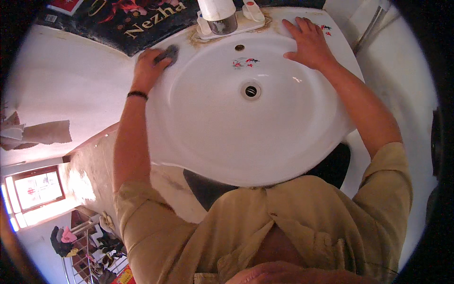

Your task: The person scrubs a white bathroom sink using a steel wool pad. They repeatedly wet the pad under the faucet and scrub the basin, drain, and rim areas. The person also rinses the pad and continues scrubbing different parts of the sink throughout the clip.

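Observation:
A white ceramic washbasin [227,127] fills the middle of the view, with a round drain [251,91], an overflow hole [240,47] and painted red and black decoration in its bowl. My left hand [148,67] grips a dark grey scouring pad [171,55] against the rim at the back left. At the back right, my right hand [308,44] lies with fingers spread on the rim, holding nothing. Between the hands stands a white tap [217,14] with a grey lower part, on a white base. Brownish stains surround that base.
A dark printed panel [142,26] with lettering runs behind the basin at the upper left. On the right, a metal pipe [370,28] runs beside the white wall. A wire rack [83,245] with shoes and cloths stands at the lower left, below a bright window [39,188].

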### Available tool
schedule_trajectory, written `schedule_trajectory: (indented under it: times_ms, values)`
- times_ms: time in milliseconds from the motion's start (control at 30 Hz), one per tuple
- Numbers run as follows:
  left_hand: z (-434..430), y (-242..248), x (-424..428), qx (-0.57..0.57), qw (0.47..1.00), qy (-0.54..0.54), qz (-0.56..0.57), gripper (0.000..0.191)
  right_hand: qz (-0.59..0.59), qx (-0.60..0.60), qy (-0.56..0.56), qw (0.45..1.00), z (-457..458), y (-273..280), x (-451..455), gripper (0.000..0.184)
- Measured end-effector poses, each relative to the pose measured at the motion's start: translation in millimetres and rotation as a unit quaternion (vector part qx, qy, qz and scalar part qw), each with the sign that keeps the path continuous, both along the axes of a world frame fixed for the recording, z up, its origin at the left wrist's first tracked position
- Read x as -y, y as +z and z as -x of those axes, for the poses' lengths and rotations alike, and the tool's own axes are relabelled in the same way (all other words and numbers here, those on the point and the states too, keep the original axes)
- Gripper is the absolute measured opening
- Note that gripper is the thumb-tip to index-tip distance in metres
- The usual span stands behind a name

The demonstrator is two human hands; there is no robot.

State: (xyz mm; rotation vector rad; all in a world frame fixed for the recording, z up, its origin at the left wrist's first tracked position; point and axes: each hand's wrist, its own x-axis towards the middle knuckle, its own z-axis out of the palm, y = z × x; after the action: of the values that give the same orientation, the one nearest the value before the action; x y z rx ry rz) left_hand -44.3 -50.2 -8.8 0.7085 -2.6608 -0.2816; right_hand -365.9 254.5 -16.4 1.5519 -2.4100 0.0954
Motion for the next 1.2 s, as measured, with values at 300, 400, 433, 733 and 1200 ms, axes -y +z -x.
schedule_trajectory:
  times_ms: [300, 400, 433, 733, 1200]
  values:
    - [63, 0, -7, -0.053, 0.997, -0.004, 0.049, 0.033, -0.005, -0.004, -0.009, 1.000, -2, 0, 1, 0.088]
    - [64, 0, -6, -0.027, 0.998, -0.007, 0.053, 0.033, 0.009, -0.011, 0.005, 1.000, -1, 0, 0, 0.089]
    - [57, 2, -5, 0.000, 0.999, -0.006, 0.053, 0.033, 0.007, -0.008, 0.004, 1.000, -1, 0, 0, 0.089]
    - [-13, 3, -10, 0.022, 0.998, -0.008, 0.056, 0.033, -0.003, -0.013, -0.001, 1.000, -1, -1, 2, 0.090]
    - [-52, 13, -33, 0.064, 0.998, 0.005, 0.027, 0.030, 0.004, 0.008, -0.006, 1.000, -4, 2, 3, 0.090]
